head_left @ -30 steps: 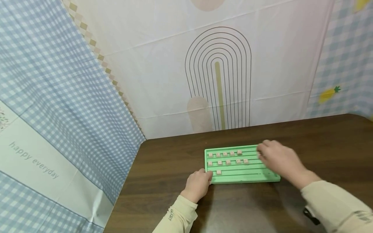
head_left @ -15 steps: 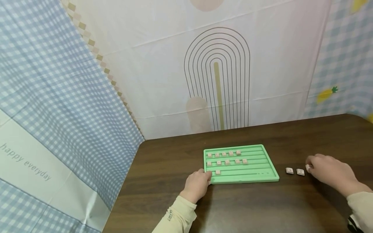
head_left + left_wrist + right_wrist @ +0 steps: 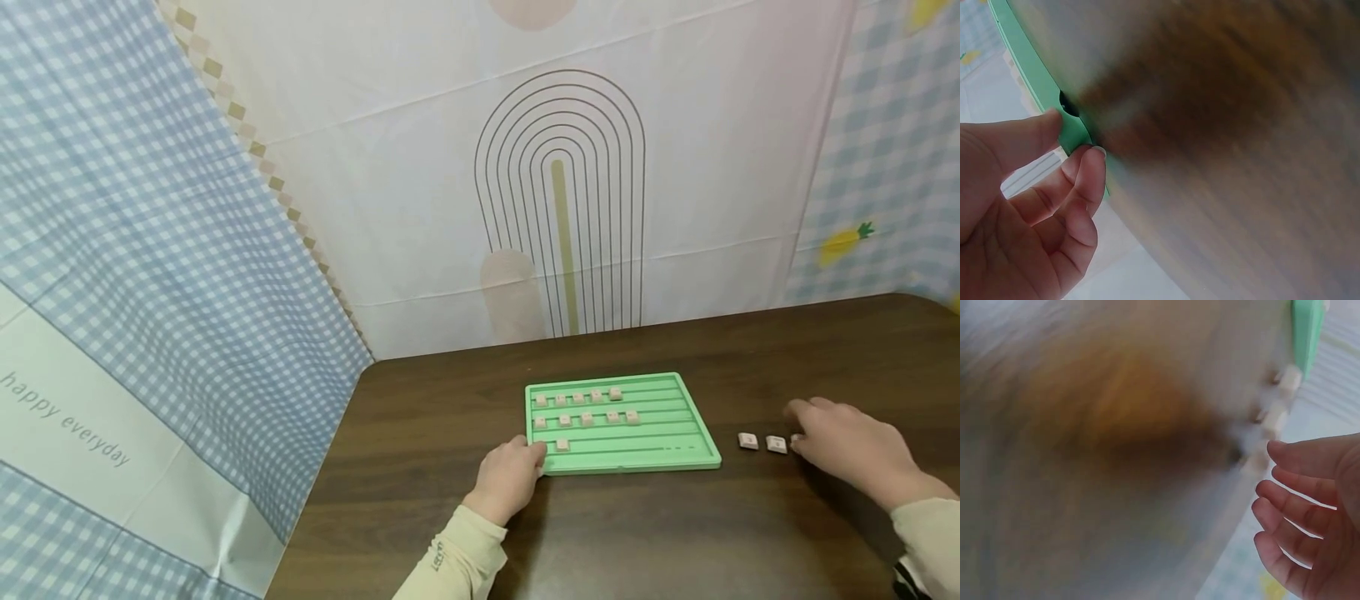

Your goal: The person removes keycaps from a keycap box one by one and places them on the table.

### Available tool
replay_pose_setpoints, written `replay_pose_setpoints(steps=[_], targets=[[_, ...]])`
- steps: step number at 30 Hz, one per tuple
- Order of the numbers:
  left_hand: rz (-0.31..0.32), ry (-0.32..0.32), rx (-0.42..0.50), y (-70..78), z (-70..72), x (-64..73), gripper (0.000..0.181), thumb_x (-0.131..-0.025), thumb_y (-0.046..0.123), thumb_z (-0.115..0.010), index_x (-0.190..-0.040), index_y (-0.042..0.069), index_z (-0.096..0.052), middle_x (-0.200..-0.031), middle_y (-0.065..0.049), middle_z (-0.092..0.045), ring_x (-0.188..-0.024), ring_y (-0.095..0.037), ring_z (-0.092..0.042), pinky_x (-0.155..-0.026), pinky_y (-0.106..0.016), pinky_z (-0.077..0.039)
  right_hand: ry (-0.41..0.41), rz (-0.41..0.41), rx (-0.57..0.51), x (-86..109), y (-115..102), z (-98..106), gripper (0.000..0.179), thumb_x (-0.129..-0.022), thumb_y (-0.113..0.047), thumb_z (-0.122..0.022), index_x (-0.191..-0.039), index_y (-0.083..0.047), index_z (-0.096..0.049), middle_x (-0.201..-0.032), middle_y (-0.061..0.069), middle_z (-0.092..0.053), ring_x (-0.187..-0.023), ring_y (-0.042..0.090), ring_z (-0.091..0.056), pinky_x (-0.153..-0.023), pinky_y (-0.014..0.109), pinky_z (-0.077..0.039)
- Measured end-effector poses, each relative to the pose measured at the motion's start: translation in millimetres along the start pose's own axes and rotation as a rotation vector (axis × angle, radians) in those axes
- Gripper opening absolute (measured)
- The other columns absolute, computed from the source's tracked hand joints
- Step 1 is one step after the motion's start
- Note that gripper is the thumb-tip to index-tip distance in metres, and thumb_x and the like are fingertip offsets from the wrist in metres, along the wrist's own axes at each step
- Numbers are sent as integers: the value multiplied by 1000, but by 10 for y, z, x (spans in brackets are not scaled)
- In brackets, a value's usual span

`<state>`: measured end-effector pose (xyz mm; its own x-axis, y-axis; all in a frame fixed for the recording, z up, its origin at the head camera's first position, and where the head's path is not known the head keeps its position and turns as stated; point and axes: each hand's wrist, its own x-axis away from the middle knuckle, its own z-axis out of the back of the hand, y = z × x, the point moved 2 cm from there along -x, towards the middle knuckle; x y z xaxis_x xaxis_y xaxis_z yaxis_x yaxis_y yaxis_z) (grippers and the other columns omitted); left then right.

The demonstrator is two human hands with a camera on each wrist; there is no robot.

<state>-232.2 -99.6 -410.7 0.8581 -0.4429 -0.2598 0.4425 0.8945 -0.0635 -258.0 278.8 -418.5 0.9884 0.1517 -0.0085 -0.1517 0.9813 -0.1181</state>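
Note:
A light green tray (image 3: 630, 432) with grooved rows lies on the table; pale keycaps (image 3: 587, 419) line its two upper rows, and a single keycap (image 3: 562, 446) sits at the left of a lower row. My left hand (image 3: 506, 477) pinches the tray's near left corner between thumb and fingers, as the left wrist view shows. To the right of the tray lie two loose keycaps (image 3: 747, 441). Beside them my right hand (image 3: 855, 450) is at a third keycap (image 3: 797, 439), partly hidden by the fingers. In the right wrist view its fingers (image 3: 1291, 503) are spread and loosely bent.
The dark brown wooden table (image 3: 637, 533) reaches back to a white cloth (image 3: 420, 208) with printed arches. A blue checked curtain (image 3: 172, 217) hangs along the left side, another checked cloth (image 3: 892, 158) at the back right.
My right hand has moved from over the tray's right end to the loose keycaps on its right, then stayed there. The left hand keeps its grip on the tray.

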Motion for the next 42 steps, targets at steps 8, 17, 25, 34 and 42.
replay_pose_setpoints(steps=[8,17,25,34,42], targets=[[3,15,3,3,-2,1,14,-81,18,-68,-74,16,-56,-70,-1,-55,-58,-16,-56,-47,-24,-38,171,168,-79,-117,-737,128,29,-77,-16,-69,-104,-7,-64,-99,13,-64,-85,32,-62,-57,46,-47],[11,-11,32,-6,-12,-9,17,-82,18,-68,-73,17,-54,-68,2,-52,-54,-9,-46,-47,-19,-33,144,293,-156,-391,-1849,-6,19,-80,-19,-68,-97,-11,-66,-99,5,-67,-90,25,-63,-60,37,-50],[25,-7,-2,5,-19,-3,15,-79,21,-71,-76,19,-56,-72,3,-54,-56,-10,-52,-47,-20,-37,198,346,-95,-438,-2336,-193,13,-83,-21,-66,-91,-10,-64,-87,4,-63,-77,23,-60,-56,36,-48],[23,2,-7,38,-7,-38,17,-80,21,-70,-73,19,-54,-69,4,-51,-56,-10,-51,-47,-20,-36,331,360,21,-432,-2357,-247,12,-81,-20,-69,-83,-10,-62,-79,4,-61,-69,21,-58,-52,36,-47],[30,-3,16,23,-14,2,17,-81,19,-69,-74,19,-54,-68,3,-49,-53,-11,-47,-46,-20,-34,297,351,-22,-429,-2383,-278,13,-82,-20,-68,-84,-9,-62,-79,4,-61,-69,22,-57,-51,36,-47]])
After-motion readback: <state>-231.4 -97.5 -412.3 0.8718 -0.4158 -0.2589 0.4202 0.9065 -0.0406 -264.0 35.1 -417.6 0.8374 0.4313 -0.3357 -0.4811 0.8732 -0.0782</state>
